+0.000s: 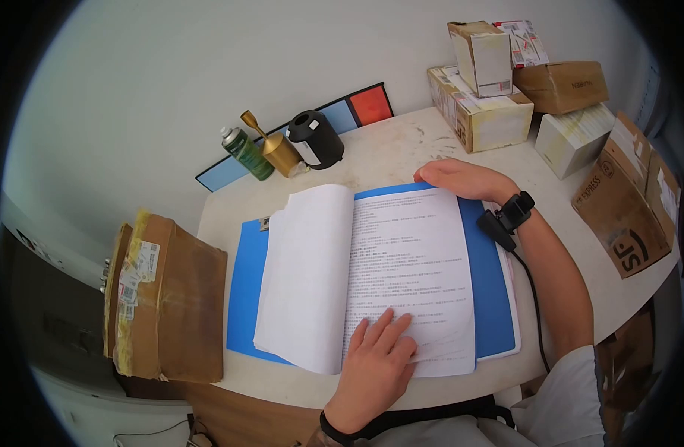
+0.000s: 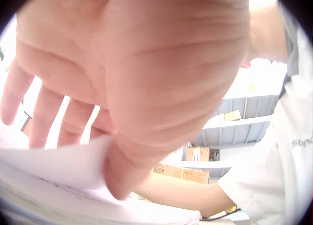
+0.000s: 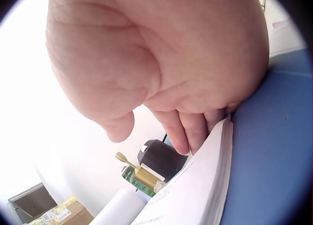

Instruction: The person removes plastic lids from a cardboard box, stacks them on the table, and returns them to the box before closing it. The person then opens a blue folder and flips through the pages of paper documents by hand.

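A thick stack of printed pages (image 1: 409, 253) lies on a blue clipboard folder (image 1: 498, 298), its turned sheets (image 1: 304, 276) curled over to the left. My left hand (image 1: 375, 365) rests on the lower part of the printed page with its fingers spread. In the left wrist view, a raised paper edge (image 2: 63, 161) hides some fingertips, and the thumb (image 2: 122, 178) lies beside it. My right hand (image 1: 468, 179) stands on its side at the stack's upper right corner, fingers (image 3: 171, 129) extended past the top edge. The metal clip (image 1: 265, 223) shows at the left.
Behind the folder stand a green spray can (image 1: 247, 153), a gold pestle-like item (image 1: 275, 145) and a black cylinder (image 1: 316, 141). Cardboard boxes (image 1: 498, 119) are piled at the back right; an open carton (image 1: 625, 201) leans beside them. Another carton (image 1: 185, 298) stands at the left edge.
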The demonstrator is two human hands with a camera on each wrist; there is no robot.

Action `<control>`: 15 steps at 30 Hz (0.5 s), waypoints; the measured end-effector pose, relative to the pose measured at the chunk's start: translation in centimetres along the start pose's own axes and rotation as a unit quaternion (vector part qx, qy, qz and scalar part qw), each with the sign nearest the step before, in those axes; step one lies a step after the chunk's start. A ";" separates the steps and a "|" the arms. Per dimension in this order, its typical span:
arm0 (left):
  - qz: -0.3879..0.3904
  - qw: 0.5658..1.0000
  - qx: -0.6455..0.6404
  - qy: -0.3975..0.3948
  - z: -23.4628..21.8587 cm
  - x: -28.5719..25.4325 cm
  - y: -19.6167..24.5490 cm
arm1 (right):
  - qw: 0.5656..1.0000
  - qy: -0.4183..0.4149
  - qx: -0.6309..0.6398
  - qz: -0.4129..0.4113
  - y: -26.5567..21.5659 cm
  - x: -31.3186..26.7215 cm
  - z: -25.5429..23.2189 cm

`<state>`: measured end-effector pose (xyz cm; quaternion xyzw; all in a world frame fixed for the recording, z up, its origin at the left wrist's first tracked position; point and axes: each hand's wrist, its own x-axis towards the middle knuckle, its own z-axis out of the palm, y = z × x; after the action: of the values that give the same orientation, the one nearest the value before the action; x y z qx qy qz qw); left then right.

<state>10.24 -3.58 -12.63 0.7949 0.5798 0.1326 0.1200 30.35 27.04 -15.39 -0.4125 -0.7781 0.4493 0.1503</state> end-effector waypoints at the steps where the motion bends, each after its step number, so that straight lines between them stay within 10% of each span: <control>1: -0.016 0.999 -0.013 0.035 -0.1 -0.1 -0.5 | 1.000 -0.007 0.015 -0.009 -0.2 -0.1 0.0; 7: -0.350 0.867 0.118 0.335 -4.2 -5.7 -9.9 | 0.999 -0.008 0.037 -0.030 0.8 0.2 -0.3; 10: -0.287 0.885 0.051 0.364 -5.6 -5.7 -8.0 | 0.999 -0.021 0.032 -0.017 -0.5 -0.6 -0.4; 15: -0.052 0.997 -0.005 0.056 -2.0 -1.5 0.7 | 0.999 -0.014 0.034 -0.033 1.0 0.5 0.1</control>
<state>9.69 -5.08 -10.60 0.7548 0.6252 0.1731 0.0976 30.44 27.64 -16.33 -0.3752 -0.7772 0.4764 0.1681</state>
